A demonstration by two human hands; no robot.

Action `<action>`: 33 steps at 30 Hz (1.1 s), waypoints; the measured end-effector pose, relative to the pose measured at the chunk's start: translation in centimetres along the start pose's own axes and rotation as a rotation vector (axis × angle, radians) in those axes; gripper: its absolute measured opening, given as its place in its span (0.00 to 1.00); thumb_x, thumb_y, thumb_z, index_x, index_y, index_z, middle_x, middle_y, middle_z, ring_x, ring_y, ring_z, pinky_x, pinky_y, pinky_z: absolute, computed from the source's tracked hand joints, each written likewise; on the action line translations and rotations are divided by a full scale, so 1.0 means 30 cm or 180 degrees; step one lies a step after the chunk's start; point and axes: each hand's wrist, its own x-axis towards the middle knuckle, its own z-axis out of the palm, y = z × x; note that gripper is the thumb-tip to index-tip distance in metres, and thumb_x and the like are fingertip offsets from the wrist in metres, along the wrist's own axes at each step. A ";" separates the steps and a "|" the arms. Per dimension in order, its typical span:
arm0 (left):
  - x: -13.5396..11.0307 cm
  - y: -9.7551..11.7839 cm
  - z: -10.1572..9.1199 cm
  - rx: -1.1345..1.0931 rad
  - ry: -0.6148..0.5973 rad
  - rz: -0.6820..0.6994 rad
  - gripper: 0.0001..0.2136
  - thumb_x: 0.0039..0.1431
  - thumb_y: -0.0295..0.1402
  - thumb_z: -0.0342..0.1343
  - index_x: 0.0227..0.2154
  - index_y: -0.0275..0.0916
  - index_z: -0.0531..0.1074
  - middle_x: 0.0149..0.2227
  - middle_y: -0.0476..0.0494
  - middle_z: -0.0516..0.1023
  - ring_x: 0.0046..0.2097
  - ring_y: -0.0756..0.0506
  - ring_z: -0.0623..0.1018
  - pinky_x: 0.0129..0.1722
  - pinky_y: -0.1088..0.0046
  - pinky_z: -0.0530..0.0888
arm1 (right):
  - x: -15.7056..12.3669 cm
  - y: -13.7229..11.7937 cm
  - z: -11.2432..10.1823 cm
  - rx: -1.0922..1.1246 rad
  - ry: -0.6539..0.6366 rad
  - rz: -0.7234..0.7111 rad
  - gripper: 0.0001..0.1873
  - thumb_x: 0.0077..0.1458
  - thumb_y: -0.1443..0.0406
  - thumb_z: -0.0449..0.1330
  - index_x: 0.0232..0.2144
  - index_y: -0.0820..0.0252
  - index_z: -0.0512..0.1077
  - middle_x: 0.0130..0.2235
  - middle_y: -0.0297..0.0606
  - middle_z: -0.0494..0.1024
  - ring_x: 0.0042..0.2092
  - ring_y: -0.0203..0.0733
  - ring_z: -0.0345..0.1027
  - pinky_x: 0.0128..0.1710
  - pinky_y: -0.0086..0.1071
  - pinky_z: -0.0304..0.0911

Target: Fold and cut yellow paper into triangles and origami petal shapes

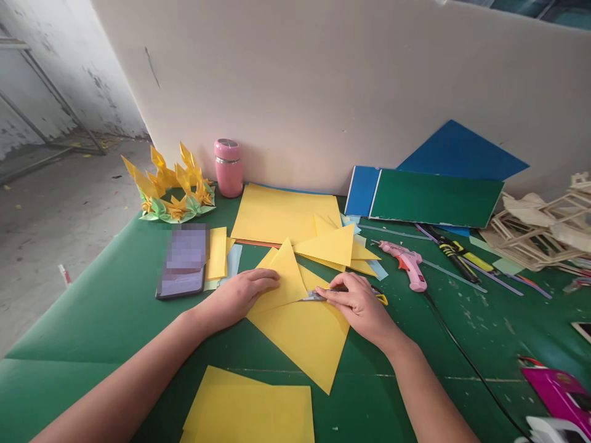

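Clasps cutter [313, 296] in right hand [360, 306]; flattens yellow sheet [302, 335] under open left hand [242, 295], near table [92, 320] front edge.

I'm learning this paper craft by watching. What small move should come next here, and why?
Probably draw the knife in the right hand along the fold of the yellow sheet: its blade already lies at that edge, and the left hand presses the folded flap flat.

I sit at a table [92, 320] covered in green sheeting, set against a plain, pale partition board [323, 80]. To my left lies dusty grey concrete floor [55, 215], then a stained whitewashed wall [60, 37] with a metal frame [64, 103] before it. The light is soft and even.
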 end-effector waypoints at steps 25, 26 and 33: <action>0.002 -0.012 -0.006 -0.0179 0.0043 0.0139 0.17 0.65 0.27 0.39 0.46 0.39 0.73 0.53 0.41 0.74 0.53 0.45 0.74 0.54 0.68 0.71 | 0.010 -0.045 0.012 0.0166 -0.0094 0.0038 0.15 0.62 0.67 0.53 0.48 0.48 0.74 0.35 0.39 0.73 0.40 0.44 0.66 0.38 0.38 0.66; 0.002 -0.014 -0.005 -0.0185 0.0049 0.0140 0.17 0.65 0.27 0.39 0.47 0.40 0.73 0.53 0.41 0.74 0.53 0.45 0.74 0.54 0.68 0.71 | 0.010 -0.045 0.011 0.0197 -0.0087 0.0083 0.15 0.61 0.67 0.54 0.47 0.49 0.75 0.35 0.39 0.73 0.40 0.45 0.66 0.38 0.39 0.67; 0.003 -0.023 -0.003 -0.0309 0.0068 0.0147 0.18 0.66 0.29 0.40 0.47 0.40 0.74 0.53 0.42 0.74 0.53 0.45 0.74 0.54 0.69 0.71 | 0.009 -0.034 0.016 0.0300 0.0027 0.0017 0.11 0.60 0.66 0.56 0.41 0.50 0.78 0.34 0.39 0.75 0.39 0.45 0.68 0.35 0.38 0.68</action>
